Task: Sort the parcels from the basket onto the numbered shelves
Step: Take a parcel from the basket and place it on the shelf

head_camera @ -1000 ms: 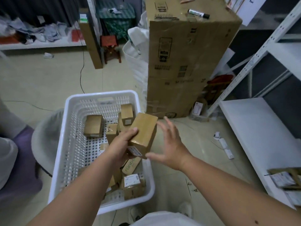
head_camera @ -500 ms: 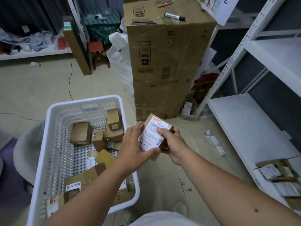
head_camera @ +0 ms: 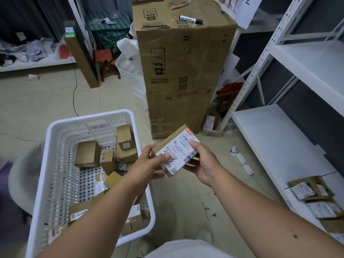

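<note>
Here the parcel [head_camera: 176, 150] sits in mid-air at the centre of the view, label up and tilted, just right of the basket [head_camera: 55, 164] and above the floor. The left hand [head_camera: 147, 164] grips its near-left end, thumb lying across the label over a handwritten number. The right hand [head_camera: 202, 164] grasps the right side, thumb on the label's top edge and fingers curled beneath. Neither hand is free or idle; both clasp this one parcel.

At 8 o'clock from it the white basket holds more small brown boxes [head_camera: 87, 154], some upright near the far wall, others lying at the near end with labels showing.

At 12 o'clock stands a tall carton [head_camera: 178, 71], with a marker [head_camera: 190, 19] lying on its top. At 3 o'clock the white shelf [head_camera: 275, 142] runs toward the near right, and at 4 o'clock labelled parcels [head_camera: 314, 200] lie on it at its near end. A power strip [head_camera: 244, 165] lies on the floor between the hands and the shelf. At 11 o'clock, well apart, a small red stool [head_camera: 106, 62] stands by a leaning flat box.
</note>
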